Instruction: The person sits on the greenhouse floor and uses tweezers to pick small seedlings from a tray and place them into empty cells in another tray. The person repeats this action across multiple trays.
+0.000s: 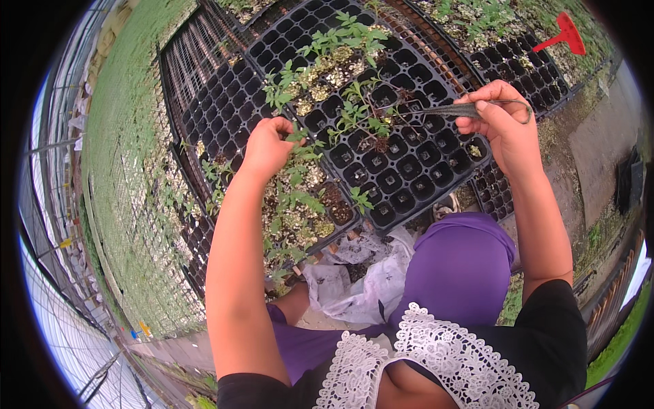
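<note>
My right hand [498, 120] grips dark metal tweezers [452, 110] with a loop at the back end. Their thin tips point left over the black cell tray [409, 191], near several uprooted seedlings [363, 115] with bare dark roots that lie across its cells. My left hand [271, 148] is curled at the leaves of a seedling [299, 135], at the edge of a tray planted with green seedlings [296, 199]. Its fingertips are partly hidden, so a grip on the stem is not plain. A small seedling [361, 199] stands in a cell near the tray's front edge.
More seedlings [352, 38] stand in pale granular medium toward the back. A finer-celled black tray [219, 107] lies to the left. A red T-shaped marker [564, 36] stands at the upper right. Dirty white sheeting [368, 281] lies beside my purple-clad knee [460, 266]. Dense green seedling beds [122, 204] fill the left.
</note>
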`<state>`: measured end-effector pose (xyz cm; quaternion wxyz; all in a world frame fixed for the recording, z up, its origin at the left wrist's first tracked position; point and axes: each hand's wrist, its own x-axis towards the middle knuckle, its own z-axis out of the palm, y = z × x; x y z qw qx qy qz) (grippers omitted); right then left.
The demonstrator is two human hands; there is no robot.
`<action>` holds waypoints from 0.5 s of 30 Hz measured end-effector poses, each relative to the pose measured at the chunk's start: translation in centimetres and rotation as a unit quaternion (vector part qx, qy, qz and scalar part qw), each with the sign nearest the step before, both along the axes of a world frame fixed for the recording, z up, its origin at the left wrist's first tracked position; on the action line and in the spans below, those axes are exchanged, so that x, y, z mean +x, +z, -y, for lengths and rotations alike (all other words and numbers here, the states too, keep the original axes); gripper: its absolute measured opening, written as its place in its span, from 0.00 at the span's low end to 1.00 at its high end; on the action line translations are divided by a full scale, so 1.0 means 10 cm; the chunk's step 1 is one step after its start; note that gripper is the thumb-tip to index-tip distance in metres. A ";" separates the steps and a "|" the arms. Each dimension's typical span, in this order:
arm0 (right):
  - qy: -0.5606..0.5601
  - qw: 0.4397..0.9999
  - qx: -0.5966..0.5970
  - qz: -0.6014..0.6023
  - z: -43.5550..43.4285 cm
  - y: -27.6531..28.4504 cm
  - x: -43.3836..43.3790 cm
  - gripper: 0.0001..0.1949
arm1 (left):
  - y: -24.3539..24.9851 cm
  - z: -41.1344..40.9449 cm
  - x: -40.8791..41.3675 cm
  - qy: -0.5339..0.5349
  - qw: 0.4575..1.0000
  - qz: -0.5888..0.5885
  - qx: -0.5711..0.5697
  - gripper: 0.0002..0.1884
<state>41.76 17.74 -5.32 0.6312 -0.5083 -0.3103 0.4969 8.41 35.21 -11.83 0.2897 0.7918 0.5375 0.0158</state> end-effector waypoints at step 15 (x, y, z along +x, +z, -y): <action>-0.183 0.980 0.013 0.081 0.78 -0.10 0.54 0.05 | 0.58 0.53 0.96 -0.172 0.964 -0.031 0.202 0.06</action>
